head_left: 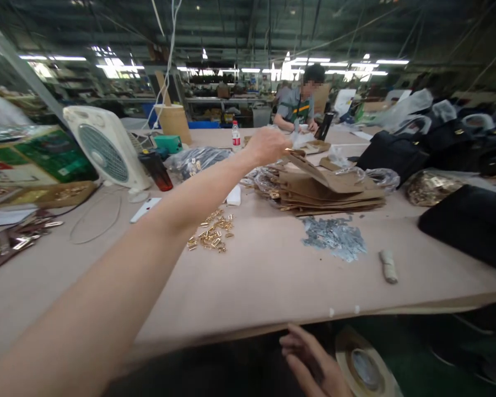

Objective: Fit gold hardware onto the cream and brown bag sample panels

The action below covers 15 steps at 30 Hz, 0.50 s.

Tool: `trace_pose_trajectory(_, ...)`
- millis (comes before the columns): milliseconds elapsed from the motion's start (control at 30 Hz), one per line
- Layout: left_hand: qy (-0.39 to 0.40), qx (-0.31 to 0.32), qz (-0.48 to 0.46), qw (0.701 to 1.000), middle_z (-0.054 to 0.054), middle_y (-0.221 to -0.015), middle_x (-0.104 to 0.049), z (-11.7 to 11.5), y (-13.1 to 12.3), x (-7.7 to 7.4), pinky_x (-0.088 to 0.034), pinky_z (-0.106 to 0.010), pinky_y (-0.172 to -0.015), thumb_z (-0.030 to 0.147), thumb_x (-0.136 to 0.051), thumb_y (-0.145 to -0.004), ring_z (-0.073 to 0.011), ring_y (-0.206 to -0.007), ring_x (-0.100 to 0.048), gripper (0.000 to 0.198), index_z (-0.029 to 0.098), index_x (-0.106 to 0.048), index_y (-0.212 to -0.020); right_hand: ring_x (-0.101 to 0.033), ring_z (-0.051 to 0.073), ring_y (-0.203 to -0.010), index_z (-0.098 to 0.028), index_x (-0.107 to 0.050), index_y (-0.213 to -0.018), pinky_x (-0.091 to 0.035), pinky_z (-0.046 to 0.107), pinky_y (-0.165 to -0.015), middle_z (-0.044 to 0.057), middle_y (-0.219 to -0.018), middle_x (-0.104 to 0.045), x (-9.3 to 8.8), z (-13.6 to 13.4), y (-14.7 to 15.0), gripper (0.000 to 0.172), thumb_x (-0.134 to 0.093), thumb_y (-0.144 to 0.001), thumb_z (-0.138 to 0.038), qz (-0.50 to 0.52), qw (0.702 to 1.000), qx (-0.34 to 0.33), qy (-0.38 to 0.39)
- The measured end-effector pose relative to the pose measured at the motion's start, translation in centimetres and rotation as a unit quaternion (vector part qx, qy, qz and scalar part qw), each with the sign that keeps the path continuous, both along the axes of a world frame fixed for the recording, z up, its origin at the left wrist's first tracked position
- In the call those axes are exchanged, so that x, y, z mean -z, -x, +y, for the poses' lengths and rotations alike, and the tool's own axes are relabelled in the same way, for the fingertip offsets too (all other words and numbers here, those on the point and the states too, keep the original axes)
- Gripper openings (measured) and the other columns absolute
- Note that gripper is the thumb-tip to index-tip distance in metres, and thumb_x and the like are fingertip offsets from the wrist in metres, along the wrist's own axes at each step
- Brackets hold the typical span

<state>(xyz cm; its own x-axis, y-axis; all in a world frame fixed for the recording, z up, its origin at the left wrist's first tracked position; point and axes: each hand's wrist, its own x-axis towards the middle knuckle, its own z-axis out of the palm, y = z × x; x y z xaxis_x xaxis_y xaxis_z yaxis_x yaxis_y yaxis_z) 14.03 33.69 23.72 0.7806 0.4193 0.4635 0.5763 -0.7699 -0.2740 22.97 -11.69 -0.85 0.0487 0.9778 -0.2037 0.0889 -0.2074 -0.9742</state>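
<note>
Stretched far across the table, my left hand is closed at the raised corner of a brown cardboard sheet. A small gold glint shows at its fingertips; the fingers partly hide what it belongs to. Beneath lies a stack of brown cardboard sheets, with gold metal bits poking out at the left side. Below the table's front edge, my right hand is held low with fingers apart and nothing in it. It is nearest to a roll of tape.
Loose gold buckles and a heap of flat silver metal pieces lie on the table. A small wrapped roll sits near black bags. A fan and dark bottle stand left. A co-worker sits opposite.
</note>
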Motion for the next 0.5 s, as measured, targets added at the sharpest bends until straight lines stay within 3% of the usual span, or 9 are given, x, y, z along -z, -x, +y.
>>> trace_pose_trajectory(133, -0.035, 0.018, -0.016, 0.999, -0.010, -0.086, -0.068, -5.2, 3.7, 0.0, -0.036, -0.035, -0.077, 0.036, -0.050, -0.103, -0.0241, -0.089, -0.060, 0.031, 0.016, -0.073, -0.105, -0.065, 0.029, -0.123, -0.030, -0.047, -0.153, -0.051, 0.047, -0.109, 0.013, -0.141, -0.064, -1.7, 3.9, 0.8, 0.066, -0.066, -0.095, -0.055, 0.148, 0.985, 0.086, -0.038)
trace_pose_trajectory(267, -0.061, 0.040, -0.046, 0.996, -0.007, -0.080, -0.067, -11.3, 8.2, 1.4, -0.036, -0.032, -0.069, 0.030, -0.043, -0.107, -0.0195, -0.081, -0.059, 0.032, 0.019, -0.072, -0.112, -0.057, 0.030, -0.136, -0.027, -0.057, -0.144, -0.041, 0.050, -0.119, 0.012, -0.153, -0.055, -4.7, 8.5, 1.3, 0.068, -0.054, -0.094, -0.072, 0.344, 0.933, 0.102, -0.041)
trace_pose_trajectory(433, -0.125, 0.063, -0.071, 0.988, -0.003, -0.074, -0.064, -18.9, 13.5, 4.2, -0.033, -0.029, -0.062, 0.022, -0.046, -0.106, -0.0164, -0.072, -0.056, 0.028, 0.022, -0.072, -0.117, -0.062, 0.036, -0.130, -0.017, -0.073, -0.112, -0.042, 0.054, -0.117, 0.017, -0.133, -0.069, -7.1, 15.3, 0.3, 0.080, -0.055, -0.080, -0.088, 0.479, 0.866, 0.128, -0.064)
trace_pose_trajectory(500, -0.172, 0.077, -0.072, 0.979, -0.001, -0.069, -0.061, -22.3, 15.2, 5.5, -0.032, -0.029, -0.059, 0.020, -0.055, -0.102, -0.0156, -0.067, -0.054, 0.023, 0.019, -0.071, -0.119, -0.065, 0.035, -0.126, -0.020, -0.074, -0.107, -0.047, 0.056, -0.113, 0.014, -0.119, -0.076, -7.0, 17.5, -0.7, 0.073, -0.057, -0.081, -0.086, 0.493, 0.851, 0.154, -0.094)
